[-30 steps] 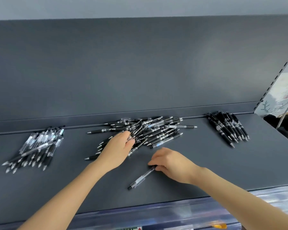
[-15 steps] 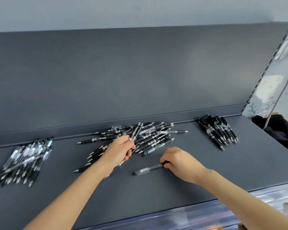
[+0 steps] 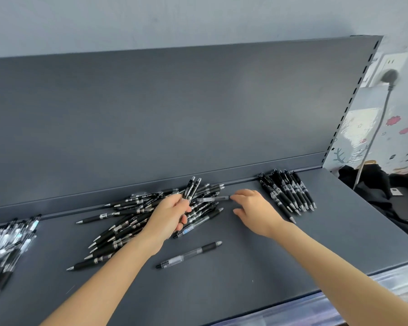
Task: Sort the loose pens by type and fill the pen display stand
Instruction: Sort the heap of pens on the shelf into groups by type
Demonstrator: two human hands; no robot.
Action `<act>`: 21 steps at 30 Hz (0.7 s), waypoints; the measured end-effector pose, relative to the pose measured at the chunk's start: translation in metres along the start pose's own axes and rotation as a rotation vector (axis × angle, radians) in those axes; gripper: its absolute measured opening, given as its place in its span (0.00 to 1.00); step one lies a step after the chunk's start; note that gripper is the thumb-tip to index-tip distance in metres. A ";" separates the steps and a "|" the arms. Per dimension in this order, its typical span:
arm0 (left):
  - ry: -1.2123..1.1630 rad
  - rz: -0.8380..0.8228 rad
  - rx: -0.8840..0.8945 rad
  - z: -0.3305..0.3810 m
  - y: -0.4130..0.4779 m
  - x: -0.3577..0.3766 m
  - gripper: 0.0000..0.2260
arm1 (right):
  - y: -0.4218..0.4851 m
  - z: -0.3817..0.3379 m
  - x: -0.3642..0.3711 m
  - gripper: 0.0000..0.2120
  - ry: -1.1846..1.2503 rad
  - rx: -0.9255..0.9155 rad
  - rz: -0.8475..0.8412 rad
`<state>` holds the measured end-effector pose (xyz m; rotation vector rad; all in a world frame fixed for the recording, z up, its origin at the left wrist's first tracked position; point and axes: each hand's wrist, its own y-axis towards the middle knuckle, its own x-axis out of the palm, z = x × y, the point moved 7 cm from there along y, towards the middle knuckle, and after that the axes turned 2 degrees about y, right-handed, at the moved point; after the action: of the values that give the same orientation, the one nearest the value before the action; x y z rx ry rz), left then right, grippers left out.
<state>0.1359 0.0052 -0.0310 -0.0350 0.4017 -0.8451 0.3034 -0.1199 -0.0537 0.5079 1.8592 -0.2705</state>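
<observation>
A mixed pile of loose pens lies mid-shelf on the dark grey shelf. My left hand rests over the pile and grips two black pens that stick up and away from me. My right hand reaches in from the right with fingers spread; its index fingertip touches the end of a clear pen on top of the pile. One clear pen with a black grip lies alone in front of the pile. Sorted clear pens lie at the left, sorted black pens at the right.
The shelf's upright back panel rises right behind the pens. A slotted shelf post bounds the right side, with a black bag and a plugged-in cable beyond it. A clear plastic strip runs along the shelf's front edge.
My right hand let go of the clear pen in front of the pile and moved up to a clear pen on the pile. My left hand lifted two black pens. The view shifted left.
</observation>
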 end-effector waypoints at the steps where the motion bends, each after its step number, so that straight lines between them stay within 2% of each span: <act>1: -0.022 0.012 -0.005 0.000 0.001 0.001 0.08 | 0.008 0.003 0.000 0.20 -0.012 0.012 -0.008; 7: -0.136 0.068 -0.060 -0.001 0.002 -0.004 0.09 | 0.033 0.006 0.008 0.13 -0.125 0.023 -0.018; 15: -0.142 0.131 -0.031 -0.011 -0.004 -0.024 0.10 | 0.004 -0.004 0.014 0.13 -0.012 -0.236 -0.059; 21: -0.157 0.078 -0.001 -0.003 -0.006 -0.016 0.09 | -0.027 -0.003 0.010 0.13 -0.004 -0.360 -0.038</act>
<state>0.1209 0.0131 -0.0274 -0.0853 0.2540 -0.7599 0.2853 -0.1398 -0.0633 0.2240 1.8618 0.0406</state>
